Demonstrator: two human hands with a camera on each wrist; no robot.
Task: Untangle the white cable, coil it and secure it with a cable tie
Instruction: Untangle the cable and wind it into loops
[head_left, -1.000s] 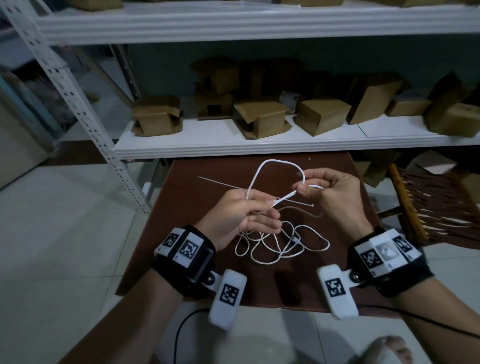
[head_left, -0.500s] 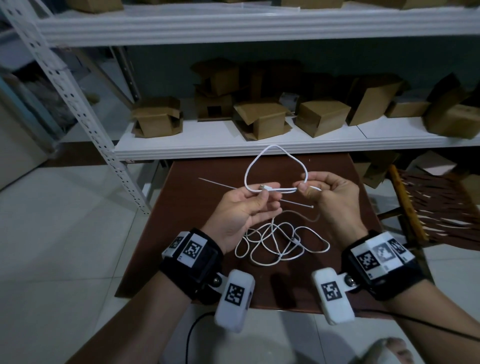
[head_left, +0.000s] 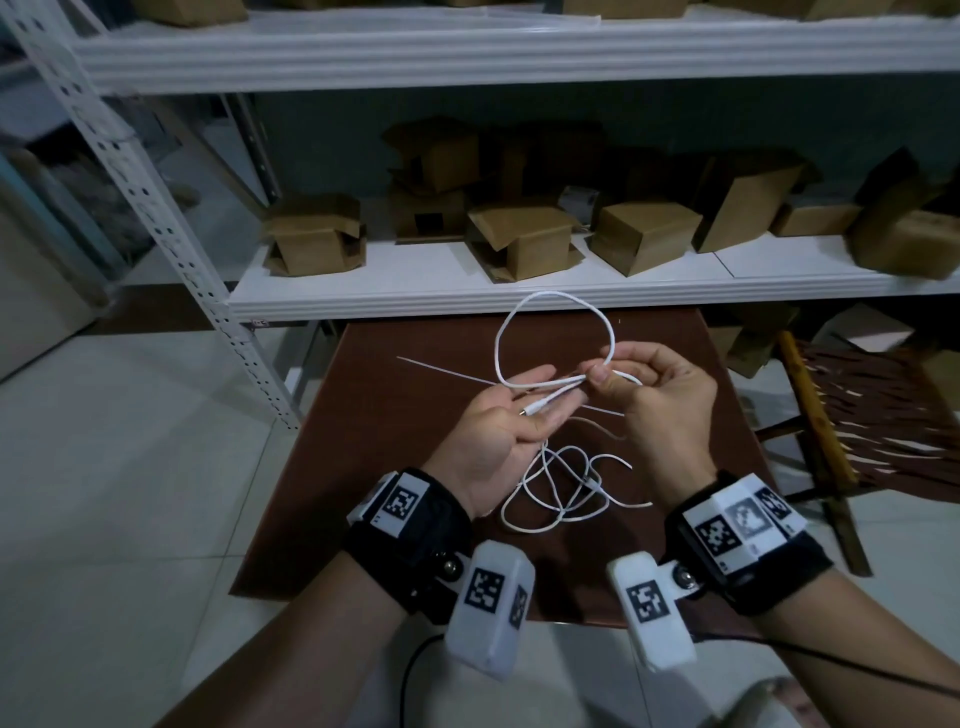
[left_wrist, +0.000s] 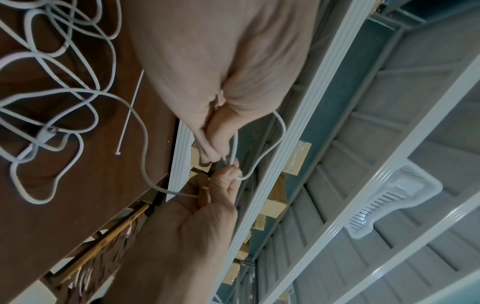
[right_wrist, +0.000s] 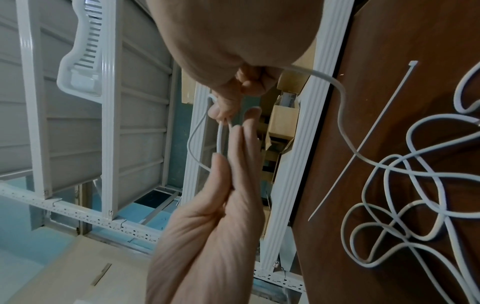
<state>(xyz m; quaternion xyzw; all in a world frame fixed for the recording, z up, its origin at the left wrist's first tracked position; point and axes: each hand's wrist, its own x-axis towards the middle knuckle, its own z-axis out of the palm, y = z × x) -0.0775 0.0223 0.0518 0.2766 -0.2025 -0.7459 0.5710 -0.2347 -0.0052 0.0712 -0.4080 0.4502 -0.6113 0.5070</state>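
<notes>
The right hand (head_left: 660, 384) pinches a loop of the thin white cable (head_left: 558, 480) above the dark brown wooden bench (head_left: 374, 441); the left hand (head_left: 498, 431), palm up with fingers nearly straight, cradles its plug end while the remaining cable lies tangled on the bench.

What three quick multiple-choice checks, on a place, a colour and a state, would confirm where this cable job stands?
1. Where is the cable tie?
A. On the table
B. On the shelf
C. Round the cable

2. What colour is the table?
A. White
B. Dark brown
C. Green

3. How is the cable now?
A. Neatly coiled and tied
B. One loop in the hands, the rest a loose heap
C. Hanging off the shelf

Key: 1 A, the tie lies flat on the table. 2 B, the bare top is brown. 3 B, the right hand pinches one loop; the left hand lies open under the plug.
</notes>
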